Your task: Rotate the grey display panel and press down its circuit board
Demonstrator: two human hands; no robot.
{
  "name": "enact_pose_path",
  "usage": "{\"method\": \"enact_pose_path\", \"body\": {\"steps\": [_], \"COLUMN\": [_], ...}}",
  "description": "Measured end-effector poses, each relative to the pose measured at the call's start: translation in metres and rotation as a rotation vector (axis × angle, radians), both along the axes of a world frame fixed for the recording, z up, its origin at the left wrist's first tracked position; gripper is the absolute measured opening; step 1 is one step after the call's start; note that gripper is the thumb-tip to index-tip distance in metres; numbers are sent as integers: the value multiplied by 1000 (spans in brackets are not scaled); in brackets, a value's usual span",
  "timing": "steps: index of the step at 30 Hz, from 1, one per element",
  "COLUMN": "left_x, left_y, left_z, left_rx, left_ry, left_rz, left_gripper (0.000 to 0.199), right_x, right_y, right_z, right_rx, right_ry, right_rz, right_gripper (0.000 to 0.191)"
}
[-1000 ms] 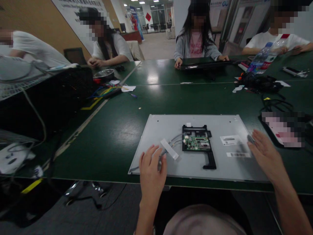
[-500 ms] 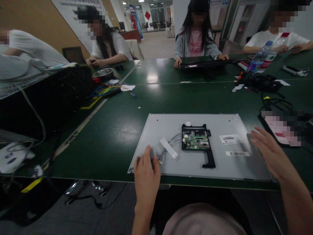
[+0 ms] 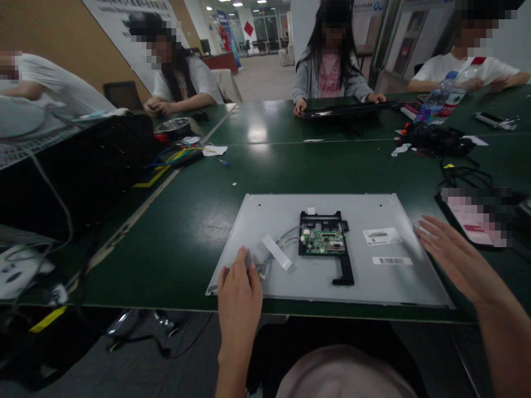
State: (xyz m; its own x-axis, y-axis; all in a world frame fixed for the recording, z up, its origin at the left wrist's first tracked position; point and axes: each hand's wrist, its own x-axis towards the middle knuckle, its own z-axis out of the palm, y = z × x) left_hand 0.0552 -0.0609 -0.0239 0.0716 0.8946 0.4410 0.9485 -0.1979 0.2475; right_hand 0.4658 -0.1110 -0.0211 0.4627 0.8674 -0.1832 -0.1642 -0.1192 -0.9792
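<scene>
A flat grey metal display panel lies back-side up along the near table edge. On it are a green circuit board in a black plastic frame, and thin cables under a strip of white tape. My left hand rests on the panel's near left part, fingers spread, beside the cable ends; what lies under the fingertips is hidden. At the right edge, my right hand is open with fingers stretched out, the fingertips at or just over the rim. White labels sit on the panel's right part.
A phone and black cables lie to the right. Farther back are bottles and a dark bundle. At left stand a black case and coloured wires. Across the table a person holds a dark screen.
The panel has slid slightly left across the table, and both hands have shifted left with it. The camera view has also moved a little.
</scene>
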Motion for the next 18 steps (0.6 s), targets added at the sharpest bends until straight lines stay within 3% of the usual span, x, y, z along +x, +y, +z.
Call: {"method": "enact_pose_path", "body": {"steps": [11, 18], "left_x": [2, 2], "left_y": [-1, -1], "left_z": [-2, -3], "left_rx": [26, 26], "left_ry": [-4, -44], "left_rz": [29, 29], "left_gripper": [39, 39], "right_x": [29, 18], "right_y": [2, -4], "right_z": [-22, -12], "right_rx": [15, 13], "right_ry": [103, 34], "right_rz": [25, 27], "right_gripper": [43, 43]}}
